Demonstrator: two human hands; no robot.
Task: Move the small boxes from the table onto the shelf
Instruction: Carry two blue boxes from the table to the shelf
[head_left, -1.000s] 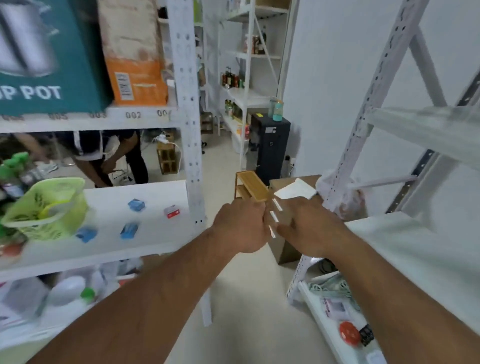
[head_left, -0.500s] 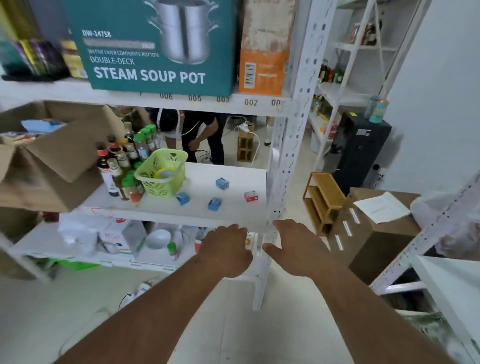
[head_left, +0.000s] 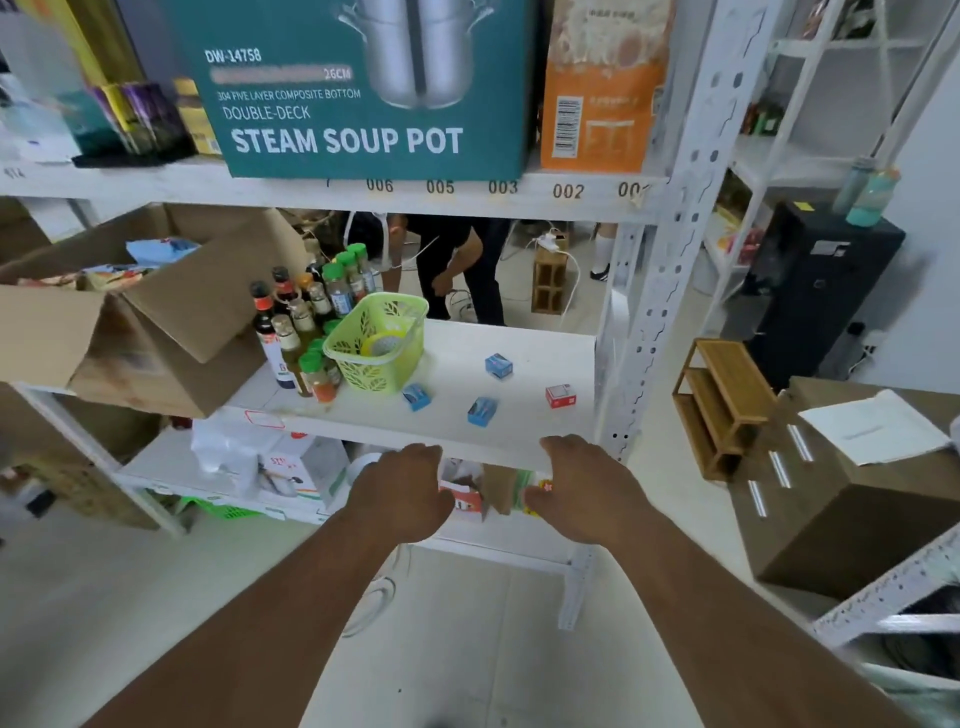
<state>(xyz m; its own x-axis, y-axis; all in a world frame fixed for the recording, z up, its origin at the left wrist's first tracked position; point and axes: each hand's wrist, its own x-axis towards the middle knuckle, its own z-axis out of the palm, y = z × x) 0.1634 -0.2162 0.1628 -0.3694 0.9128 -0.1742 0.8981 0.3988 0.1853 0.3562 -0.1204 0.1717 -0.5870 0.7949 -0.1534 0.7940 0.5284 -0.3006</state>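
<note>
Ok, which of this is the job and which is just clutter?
Job: three blue small boxes, red small box, middle shelf, both hands.

Clutter: green basket, sauce bottles, cardboard carton, soup pot box.

Both hands held just before the white shelf edge

Left hand and right hand seen knuckles-up, fingers curled, contents hidden. Three blue boxes and one red box are spread beside a green basket.

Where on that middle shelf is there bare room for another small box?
Free: right rear, between the back blue box and the upright post; front edge below the red box. Crowded: left, with bottles, green basket and cardboard carton.
</note>
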